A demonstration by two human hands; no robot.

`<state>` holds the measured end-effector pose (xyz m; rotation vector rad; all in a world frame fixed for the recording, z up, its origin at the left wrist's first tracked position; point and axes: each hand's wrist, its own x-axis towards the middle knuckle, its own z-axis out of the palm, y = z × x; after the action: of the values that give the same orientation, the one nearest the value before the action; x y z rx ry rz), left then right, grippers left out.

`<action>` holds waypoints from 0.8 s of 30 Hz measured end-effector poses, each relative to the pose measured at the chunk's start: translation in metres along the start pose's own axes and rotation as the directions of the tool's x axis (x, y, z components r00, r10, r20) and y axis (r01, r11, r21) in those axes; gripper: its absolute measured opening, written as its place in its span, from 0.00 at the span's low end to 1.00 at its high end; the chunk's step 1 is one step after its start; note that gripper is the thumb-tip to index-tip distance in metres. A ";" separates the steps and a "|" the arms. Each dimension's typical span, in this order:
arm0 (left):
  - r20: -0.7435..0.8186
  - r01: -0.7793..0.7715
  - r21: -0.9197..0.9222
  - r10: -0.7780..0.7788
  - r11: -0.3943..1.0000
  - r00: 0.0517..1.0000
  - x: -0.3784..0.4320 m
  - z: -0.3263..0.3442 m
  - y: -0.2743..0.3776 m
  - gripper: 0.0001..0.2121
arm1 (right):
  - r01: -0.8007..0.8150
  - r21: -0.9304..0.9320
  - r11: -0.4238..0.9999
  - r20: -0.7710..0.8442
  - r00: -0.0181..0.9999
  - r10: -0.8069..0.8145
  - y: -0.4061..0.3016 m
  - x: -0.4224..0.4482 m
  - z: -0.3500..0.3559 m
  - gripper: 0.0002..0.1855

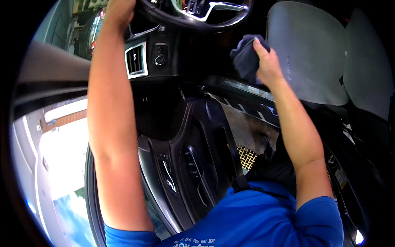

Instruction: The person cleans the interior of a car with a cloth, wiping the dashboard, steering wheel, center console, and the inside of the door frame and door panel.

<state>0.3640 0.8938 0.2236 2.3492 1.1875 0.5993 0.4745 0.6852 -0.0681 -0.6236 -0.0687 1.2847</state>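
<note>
My right hand [269, 66] grips a bunched dark navy cloth [247, 57], with the thumb lying on top of it. The cloth is held up beside the light grey seat [308, 52], above the dark footwell. At the upper left, my left arm stretches forward past the steering wheel [182, 21]. Only part of my left hand [122, 10] shows at the top edge, close to the dashboard's end. Its fingers are cut off or hidden, so what it touches cannot be told.
The car door [185, 154] stands open before me, with window switches [193, 165] and a chrome handle [169, 179]. A silver-framed air vent [135, 60] and a dial [160, 60] sit on the dashboard. Below the door sill [247, 92] lies a yellow floor grating [247, 156].
</note>
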 end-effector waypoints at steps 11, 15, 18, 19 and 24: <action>-0.234 0.337 -0.193 -0.377 0.921 0.896 -0.476 0.081 -0.023 0.26 | 0.230 -0.815 0.531 0.218 0.972 -0.088 0.161 0.070 0.157 0.43; -0.465 0.324 0.095 -0.246 0.941 0.850 -0.571 0.022 -0.009 0.22 | 0.426 -0.843 0.329 0.411 0.904 -0.116 0.190 0.011 0.131 0.30; -0.494 0.366 0.346 -0.164 0.864 0.854 -0.603 -0.026 0.011 0.16 | 0.557 -0.803 0.212 0.558 0.828 -0.061 0.165 -0.001 0.143 0.24; -0.511 0.386 0.397 -0.148 0.833 0.847 -0.615 -0.039 0.015 0.15 | 0.672 -0.729 0.132 0.657 0.741 -0.141 0.157 -0.005 0.161 0.21; -0.544 0.525 0.329 -0.297 0.785 0.785 -0.638 -0.074 0.015 0.13 | 0.763 -0.645 -0.056 0.764 0.640 -0.077 0.145 0.015 0.186 0.18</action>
<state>-0.0108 0.3734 0.1775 2.2166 2.2390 0.8129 0.2814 0.7922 0.0145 -1.2272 -1.6973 0.4362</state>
